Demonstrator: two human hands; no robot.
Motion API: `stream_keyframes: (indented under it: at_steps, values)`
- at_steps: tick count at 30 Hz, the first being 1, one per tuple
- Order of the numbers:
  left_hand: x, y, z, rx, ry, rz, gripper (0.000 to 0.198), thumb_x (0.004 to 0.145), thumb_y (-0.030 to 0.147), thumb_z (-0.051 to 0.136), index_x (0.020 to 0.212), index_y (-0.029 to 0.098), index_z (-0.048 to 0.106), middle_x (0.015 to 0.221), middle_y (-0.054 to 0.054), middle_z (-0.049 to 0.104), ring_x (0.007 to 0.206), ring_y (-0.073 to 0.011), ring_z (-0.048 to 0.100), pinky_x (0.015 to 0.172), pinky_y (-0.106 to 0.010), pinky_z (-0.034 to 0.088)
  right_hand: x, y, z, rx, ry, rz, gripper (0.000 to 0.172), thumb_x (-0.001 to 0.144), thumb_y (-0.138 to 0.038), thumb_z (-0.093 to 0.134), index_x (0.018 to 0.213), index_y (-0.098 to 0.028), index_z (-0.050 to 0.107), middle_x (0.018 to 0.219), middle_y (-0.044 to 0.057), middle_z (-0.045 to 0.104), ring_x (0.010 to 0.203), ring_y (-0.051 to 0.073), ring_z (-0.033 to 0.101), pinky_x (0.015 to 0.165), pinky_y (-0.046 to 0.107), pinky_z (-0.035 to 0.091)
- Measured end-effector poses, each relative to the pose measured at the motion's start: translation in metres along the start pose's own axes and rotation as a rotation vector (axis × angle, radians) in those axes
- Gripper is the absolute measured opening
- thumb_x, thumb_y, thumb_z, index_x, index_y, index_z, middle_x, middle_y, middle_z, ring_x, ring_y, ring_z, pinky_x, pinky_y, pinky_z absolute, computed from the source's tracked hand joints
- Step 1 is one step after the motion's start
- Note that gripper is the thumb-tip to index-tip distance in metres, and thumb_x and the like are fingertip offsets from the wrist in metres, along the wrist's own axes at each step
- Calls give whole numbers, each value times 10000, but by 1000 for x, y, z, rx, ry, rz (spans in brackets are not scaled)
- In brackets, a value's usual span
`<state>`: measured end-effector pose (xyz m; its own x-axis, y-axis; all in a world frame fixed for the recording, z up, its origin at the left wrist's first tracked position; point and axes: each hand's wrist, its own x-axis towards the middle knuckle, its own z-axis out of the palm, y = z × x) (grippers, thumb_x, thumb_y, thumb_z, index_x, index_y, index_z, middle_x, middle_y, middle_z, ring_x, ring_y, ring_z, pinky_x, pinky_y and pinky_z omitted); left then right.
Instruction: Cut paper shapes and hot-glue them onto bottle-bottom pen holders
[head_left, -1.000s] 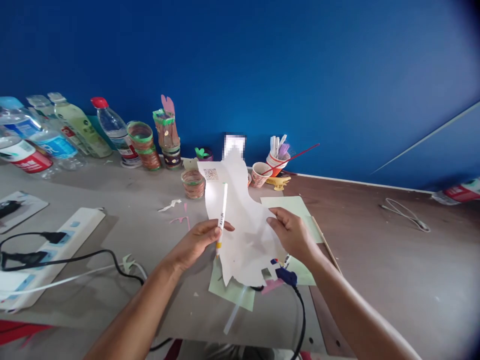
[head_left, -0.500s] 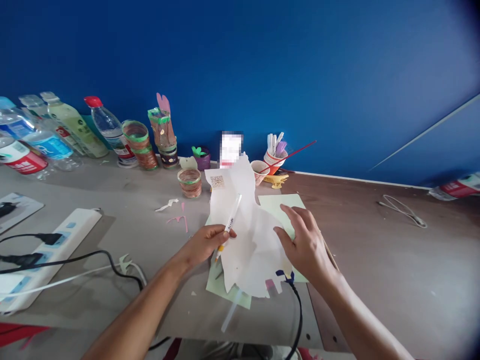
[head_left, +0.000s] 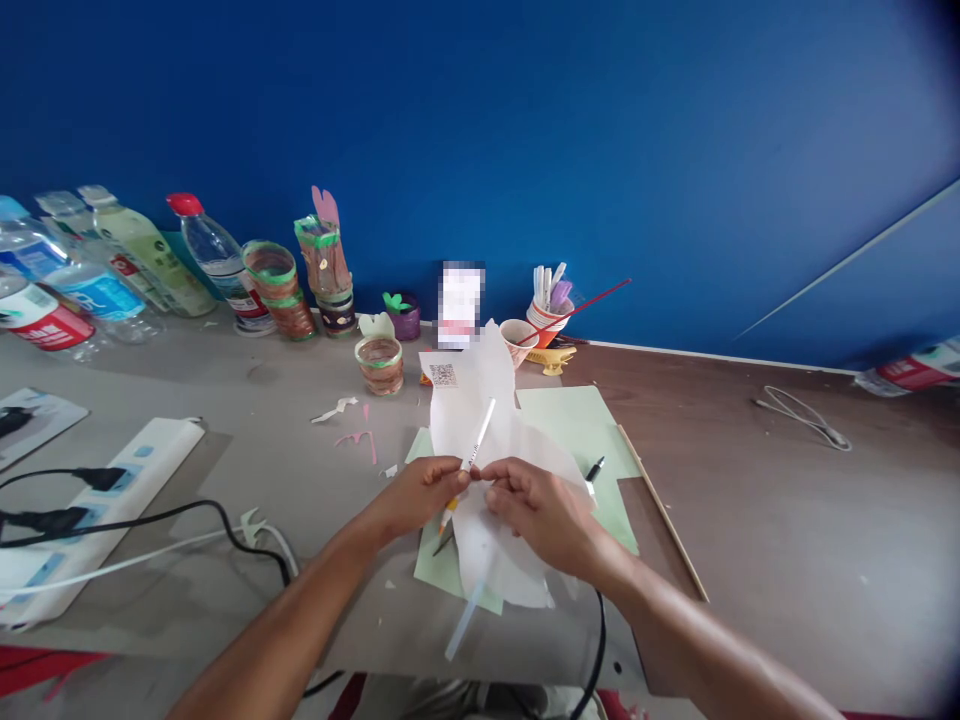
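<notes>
My left hand (head_left: 420, 495) is closed around an acrylic marker (head_left: 481, 428), white with a yellow and orange lower end pointing down toward me. Beneath both hands is a large white sheet of paper (head_left: 469, 410) with ragged cut edges and a printed QR code. My right hand (head_left: 536, 505) is over the sheet, fingers bent, its fingertips meeting those of my left hand beside the marker. What lies between the right fingers is hidden. Pale green paper (head_left: 559, 410) shows under the white sheet, with a black-tipped pen (head_left: 595, 468) partly covered by my right hand.
Painted brown cups (head_left: 381, 366), bottles (head_left: 214, 262) and a blurred phone-like screen (head_left: 460, 305) stand along the blue wall. Paper cups (head_left: 547, 312) hold pens and a red stick. A power strip (head_left: 150, 455) with cables is at left. A thin wooden stick (head_left: 664, 515) lies at right.
My right hand has moved left, from spread above the sheet to meet my left hand at the marker. The white sheet has shifted slightly right, and the black-tipped pen has come into view.
</notes>
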<state>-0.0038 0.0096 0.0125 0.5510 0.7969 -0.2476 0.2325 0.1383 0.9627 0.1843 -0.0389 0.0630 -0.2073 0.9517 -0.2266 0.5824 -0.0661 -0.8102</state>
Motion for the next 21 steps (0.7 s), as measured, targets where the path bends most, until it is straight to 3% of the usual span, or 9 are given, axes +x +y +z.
stream_keyframes:
  at_steps: [2, 5, 9, 13, 17, 21]
  values:
    - [1, 0, 3, 41, -2, 25, 362, 813, 480, 543, 630, 168, 544, 566, 45, 365, 546, -100, 322, 511, -233, 264, 12, 4, 8, 141, -20, 111, 163, 861, -326, 508, 902, -213, 617, 629, -33, 627, 491, 117, 535, 513, 237, 413]
    - [0, 0, 7, 53, -24, 17, 323, 825, 440, 522, 641, 175, 531, 571, 45, 368, 537, -97, 312, 499, -231, 257, 24, 15, 20, 331, 28, 176, 143, 840, -367, 534, 836, -225, 547, 586, -48, 576, 480, 115, 486, 494, 234, 389]
    - [-2, 1, 7, 68, -58, 38, 273, 839, 398, 512, 761, 167, 636, 612, 29, 473, 563, -108, 379, 533, -232, 304, 28, 20, 28, 423, 70, 168, 176, 798, -372, 586, 715, -232, 518, 534, -64, 480, 479, 113, 422, 465, 226, 308]
    - [-3, 0, 4, 41, -101, 110, 396, 880, 470, 438, 836, 179, 703, 706, -15, 621, 672, -162, 527, 627, -257, 390, 27, 13, 22, 701, 72, 147, 210, 778, -349, 608, 653, -211, 513, 511, -70, 430, 448, 88, 336, 458, 228, 249]
    - [-4, 0, -1, 71, 48, 64, 439, 860, 528, 467, 948, 196, 740, 900, -60, 723, 851, -230, 612, 723, -290, 443, 23, 15, 3, 1089, 143, 168, 215, 752, -365, 613, 667, -199, 508, 507, -66, 421, 422, 75, 271, 448, 228, 244]
    - [-5, 2, -10, 104, 208, 57, 419, 825, 528, 537, 943, 187, 751, 918, -68, 737, 792, -202, 612, 659, -265, 442, 5, 22, -28, 1323, 87, 40, 179, 738, -362, 614, 717, -195, 554, 570, -53, 414, 445, 76, 289, 481, 230, 322]
